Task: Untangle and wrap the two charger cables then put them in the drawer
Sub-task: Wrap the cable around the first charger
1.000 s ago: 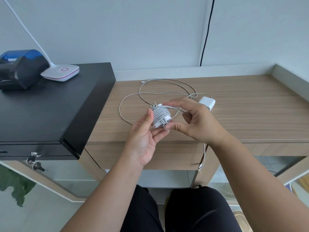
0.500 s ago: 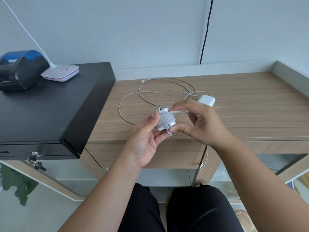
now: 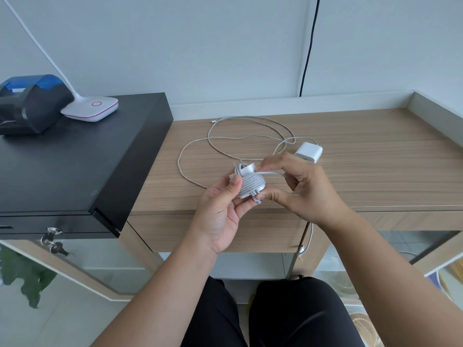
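Wrapped charger (image 3: 250, 185), white cable coiled tight around it, pinched between left hand (image 3: 221, 214) and right hand (image 3: 304, 190) above the desk edge. Beyond, second charger (image 3: 308, 152) resting on wooden desk (image 3: 375, 171), loose cable (image 3: 198, 144) looping. Black cash drawer (image 3: 75, 171) left.

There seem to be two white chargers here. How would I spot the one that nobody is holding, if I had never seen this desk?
Start at the wooden desk, to the right of the black box. Just beyond the right hand lies a flat white charger block on the desktop, its thin cable sprawled in loose loops. The other charger, gripped in both hands, has its cable wound tightly around it.
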Tool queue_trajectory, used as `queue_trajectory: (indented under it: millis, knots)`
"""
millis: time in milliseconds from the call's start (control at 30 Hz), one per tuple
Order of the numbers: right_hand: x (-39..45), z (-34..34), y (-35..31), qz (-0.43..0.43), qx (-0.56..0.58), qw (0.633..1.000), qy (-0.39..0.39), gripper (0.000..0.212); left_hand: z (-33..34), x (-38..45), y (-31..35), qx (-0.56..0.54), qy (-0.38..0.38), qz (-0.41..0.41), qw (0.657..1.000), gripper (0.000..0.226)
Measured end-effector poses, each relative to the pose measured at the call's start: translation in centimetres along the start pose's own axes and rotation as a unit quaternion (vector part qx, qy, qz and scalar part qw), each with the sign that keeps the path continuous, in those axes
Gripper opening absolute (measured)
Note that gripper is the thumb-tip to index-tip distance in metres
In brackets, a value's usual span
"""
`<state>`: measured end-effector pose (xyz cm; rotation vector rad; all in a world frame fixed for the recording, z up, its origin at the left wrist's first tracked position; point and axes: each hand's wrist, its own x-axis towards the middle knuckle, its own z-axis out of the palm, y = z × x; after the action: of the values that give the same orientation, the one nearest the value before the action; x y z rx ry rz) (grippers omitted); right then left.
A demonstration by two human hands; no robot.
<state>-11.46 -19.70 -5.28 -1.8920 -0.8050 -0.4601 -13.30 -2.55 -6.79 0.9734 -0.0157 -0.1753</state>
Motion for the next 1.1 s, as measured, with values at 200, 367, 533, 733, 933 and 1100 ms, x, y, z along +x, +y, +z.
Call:
queue_trajectory:
  millis: [200,367,533,733,933,1100]
  knots:
    - [0.7,0.3,-0.5,0.005,-0.003,1.0,0.013,0.046,0.7,0.0,-0.2,0.008,0.038,0.02,0.999,0.036]
    - [0.5,0.6,-0.4,0.002,0.001,0.999,0.046,0.042,1.1,0.1,0.2,0.012,0.017,0.018,1.0,0.033]
    - [0.5,0.6,-0.2,-0.013,0.004,0.998,0.053,0.042,1.1,0.0,0.2,-0.002,0.01,0.014,1.0,0.035]
    - [0.2,0.8,0.8,-0.006,0.022,0.998,0.058,0.04,0.9,-0.1,-0.2,-0.007,-0.004,0.017,1.0,0.039]
    - [-0.3,1.6,1.2,0.023,0.04,0.995,0.091,0.044,0.6,0.3,-0.6,0.009,0.024,0.013,1.0,0.033]
    - [-0.5,2.8,1.0,0.026,0.026,0.991,0.132,0.041,0.9,0.5,-0.7,0.001,0.049,-0.011,0.999,0.043]
